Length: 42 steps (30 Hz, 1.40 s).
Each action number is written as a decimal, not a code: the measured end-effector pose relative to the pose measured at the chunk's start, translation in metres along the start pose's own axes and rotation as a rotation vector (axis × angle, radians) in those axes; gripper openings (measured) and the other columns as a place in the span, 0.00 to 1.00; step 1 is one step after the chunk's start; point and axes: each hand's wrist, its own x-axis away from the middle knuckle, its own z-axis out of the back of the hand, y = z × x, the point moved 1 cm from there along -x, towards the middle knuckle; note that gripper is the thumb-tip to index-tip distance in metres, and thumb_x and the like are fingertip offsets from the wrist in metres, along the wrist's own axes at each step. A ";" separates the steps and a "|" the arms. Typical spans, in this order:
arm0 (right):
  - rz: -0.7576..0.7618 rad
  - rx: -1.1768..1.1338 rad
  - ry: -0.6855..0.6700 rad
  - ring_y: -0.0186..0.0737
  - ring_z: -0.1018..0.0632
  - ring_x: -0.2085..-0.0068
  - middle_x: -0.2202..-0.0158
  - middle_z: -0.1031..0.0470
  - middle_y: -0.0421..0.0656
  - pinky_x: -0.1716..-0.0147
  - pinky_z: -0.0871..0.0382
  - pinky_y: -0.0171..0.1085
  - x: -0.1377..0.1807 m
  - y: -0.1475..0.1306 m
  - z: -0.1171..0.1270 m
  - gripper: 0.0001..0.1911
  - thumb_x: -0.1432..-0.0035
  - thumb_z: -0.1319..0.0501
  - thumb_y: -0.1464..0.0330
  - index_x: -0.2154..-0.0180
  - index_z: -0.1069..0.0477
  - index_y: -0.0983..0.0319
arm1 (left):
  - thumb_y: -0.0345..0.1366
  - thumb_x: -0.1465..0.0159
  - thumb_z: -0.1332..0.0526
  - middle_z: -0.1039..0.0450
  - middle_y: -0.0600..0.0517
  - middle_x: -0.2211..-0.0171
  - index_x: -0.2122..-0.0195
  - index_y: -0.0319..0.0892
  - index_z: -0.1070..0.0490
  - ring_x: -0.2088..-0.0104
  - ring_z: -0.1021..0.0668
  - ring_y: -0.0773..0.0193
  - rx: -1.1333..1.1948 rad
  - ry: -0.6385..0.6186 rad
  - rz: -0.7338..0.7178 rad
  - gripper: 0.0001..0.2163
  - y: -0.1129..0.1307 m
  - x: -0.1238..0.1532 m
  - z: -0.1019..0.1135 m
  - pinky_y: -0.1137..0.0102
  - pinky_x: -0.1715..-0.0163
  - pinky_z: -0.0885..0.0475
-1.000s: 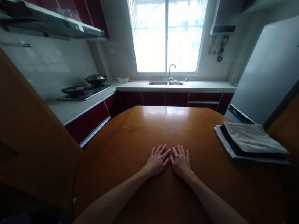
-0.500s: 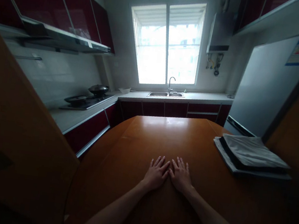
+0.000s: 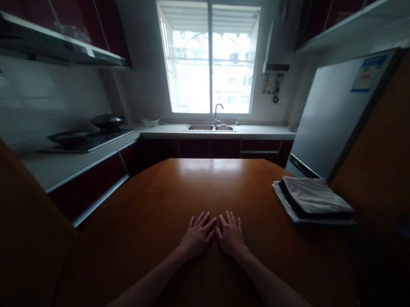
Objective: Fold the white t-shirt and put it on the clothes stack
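My left hand (image 3: 197,235) lies flat, palm down, on the brown wooden table (image 3: 168,194), its fingers stretched out and a little apart. Beside it, my right hand (image 3: 231,235) rests on the same tabletop with its fingers spread. The thumbs come close together between the two hands; whether they touch I cannot tell. Neither hand holds anything. To the right of my right hand, near the table's edge, lies a stack of folded cloth (image 3: 313,196), pale grey on top with a black layer in it.
Behind the table, a counter carries a double sink (image 3: 200,128) with a faucet (image 3: 216,114) under a window. At left, pans (image 3: 107,121) stand on a stove below a range hood (image 3: 63,47). A fridge (image 3: 332,115) stands at right, beyond the cloth stack.
The camera has turned to the right, so the room, the table and the hands appear shifted left. Both hands stay flat on the table in the same pose.
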 end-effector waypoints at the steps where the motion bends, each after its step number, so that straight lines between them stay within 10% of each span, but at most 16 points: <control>1: 0.005 -0.031 0.010 0.51 0.48 0.27 0.28 0.47 0.54 0.30 0.62 0.55 -0.001 0.000 0.000 0.30 0.33 0.45 0.59 0.33 0.37 0.62 | 0.46 0.26 0.51 0.50 0.47 0.27 0.30 0.52 0.41 0.28 0.47 0.50 -0.004 0.001 0.001 0.24 0.000 -0.001 0.000 0.45 0.31 0.52; 7: -0.070 -0.276 0.299 0.42 0.29 0.38 0.40 0.27 0.50 0.37 0.40 0.41 -0.024 0.031 0.034 0.20 0.34 0.46 0.66 0.43 0.28 0.62 | 0.43 0.27 0.52 0.51 0.47 0.27 0.30 0.50 0.41 0.27 0.48 0.49 -0.022 -0.005 -0.018 0.24 -0.006 -0.009 -0.001 0.44 0.32 0.52; 13: -0.359 -0.072 0.771 0.51 0.32 0.42 0.43 0.28 0.54 0.40 0.42 0.46 -0.018 0.135 0.129 0.21 0.36 0.49 0.70 0.45 0.28 0.66 | 0.44 0.27 0.53 0.51 0.47 0.27 0.30 0.50 0.41 0.27 0.48 0.50 -0.063 -0.006 -0.025 0.25 -0.011 -0.014 -0.005 0.45 0.32 0.52; 20: -0.644 0.028 0.855 0.59 0.36 0.42 0.43 0.31 0.57 0.45 0.44 0.54 0.015 0.199 0.157 0.21 0.38 0.47 0.67 0.48 0.25 0.65 | 0.44 0.27 0.54 0.51 0.47 0.27 0.30 0.49 0.41 0.27 0.47 0.49 -0.058 -0.010 -0.020 0.25 -0.011 -0.016 -0.004 0.44 0.33 0.51; 32: -0.472 0.148 0.707 0.54 0.31 0.46 0.52 0.25 0.54 0.45 0.43 0.50 0.005 0.121 0.155 0.16 0.34 0.47 0.66 0.55 0.22 0.64 | 0.44 0.29 0.51 0.44 0.46 0.29 0.33 0.48 0.35 0.29 0.44 0.48 0.060 0.066 -0.016 0.24 -0.014 -0.016 -0.007 0.43 0.33 0.51; 39: 0.014 -0.277 0.067 0.42 0.23 0.63 0.67 0.21 0.42 0.63 0.35 0.35 0.007 0.034 0.089 0.16 0.34 0.42 0.61 0.67 0.20 0.63 | 0.42 0.32 0.51 0.25 0.44 0.44 0.43 0.41 0.28 0.42 0.25 0.53 0.511 0.417 0.145 0.22 -0.027 -0.022 -0.004 0.56 0.40 0.32; 42: 0.008 -0.205 0.235 0.44 0.25 0.52 0.55 0.21 0.46 0.52 0.35 0.37 0.011 0.034 0.077 0.12 0.35 0.42 0.66 0.57 0.20 0.62 | 0.38 0.33 0.49 0.24 0.46 0.49 0.48 0.43 0.25 0.46 0.24 0.55 0.538 0.453 0.125 0.18 -0.023 -0.019 -0.001 0.58 0.41 0.30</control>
